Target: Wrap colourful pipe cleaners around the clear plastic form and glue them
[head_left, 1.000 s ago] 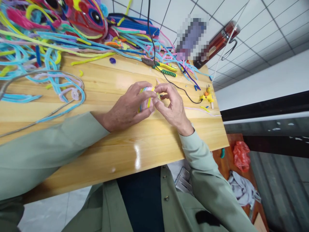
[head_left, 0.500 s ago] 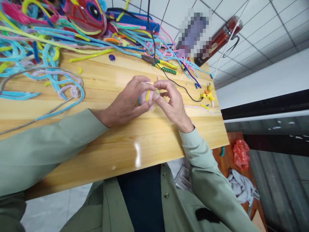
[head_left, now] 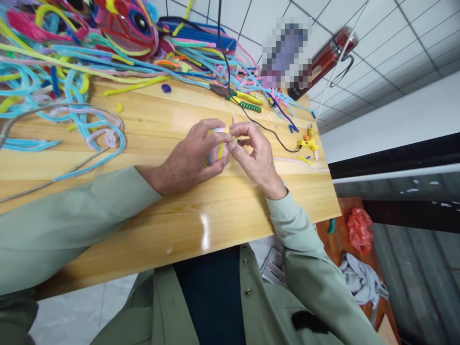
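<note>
A rounded piece wound with pink, yellow and blue pipe cleaners (head_left: 220, 151) is held just above the wooden table. My left hand (head_left: 196, 154) is curled around it from the left, thumb below and fingers over the top. At its right end, my right hand (head_left: 256, 152) is closed in a pinch, thumb against forefinger, meeting the left fingertips. Whatever lies between those right fingertips is too small and covered to make out.
Loose pipe cleaners (head_left: 77, 108) and a fish-like figure (head_left: 125, 26) crowd the back left. Pliers (head_left: 237, 95) lie behind my hands, a black cord crossing them. A yellow glue gun (head_left: 309, 143) is near the right edge. A red flask (head_left: 325, 62) stands at the back.
My left fingers have shifted slightly on the wound piece, which is turned a little. The right hand stays pinched at its end, moved only slightly.
</note>
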A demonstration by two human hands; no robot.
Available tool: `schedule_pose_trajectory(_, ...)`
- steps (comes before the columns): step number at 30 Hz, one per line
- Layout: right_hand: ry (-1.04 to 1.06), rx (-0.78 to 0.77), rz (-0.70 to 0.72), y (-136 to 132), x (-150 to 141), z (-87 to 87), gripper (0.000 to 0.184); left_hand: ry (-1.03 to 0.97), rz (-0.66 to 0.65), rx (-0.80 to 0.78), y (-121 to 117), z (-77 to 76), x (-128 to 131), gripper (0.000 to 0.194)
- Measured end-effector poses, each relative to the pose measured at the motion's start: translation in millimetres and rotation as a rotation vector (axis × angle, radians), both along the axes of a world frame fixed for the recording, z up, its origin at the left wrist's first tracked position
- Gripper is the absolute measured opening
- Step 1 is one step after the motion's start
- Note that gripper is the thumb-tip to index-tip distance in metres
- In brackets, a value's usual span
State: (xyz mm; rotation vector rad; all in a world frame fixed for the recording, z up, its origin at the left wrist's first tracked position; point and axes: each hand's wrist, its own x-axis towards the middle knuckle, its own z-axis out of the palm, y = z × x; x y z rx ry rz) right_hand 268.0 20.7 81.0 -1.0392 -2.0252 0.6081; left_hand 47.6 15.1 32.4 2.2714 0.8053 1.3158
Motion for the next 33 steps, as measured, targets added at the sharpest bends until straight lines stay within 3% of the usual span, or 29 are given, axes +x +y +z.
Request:
schedule_pose_trajectory(22,-0.022,0.042,-0.015,-1.5,-2.2,-3.4,0.018,0.03,0.003,0.024,0.9,1.5,-2.1,0.037)
schedule_pose_trajectory(29,-0.029,0.057,-0.019,-1.2,-1.7,-6.5,0.024,-0.013,-0.006,0.097,2.0,-2.1,-1.8,0.05)
schedule_pose_trajectory(33,-0.041,0.05,-0.026,-2.1,-2.0,-6.0,0.023,0.022,0.008,0.064,0.8,-1.7,-2.9,0.039)
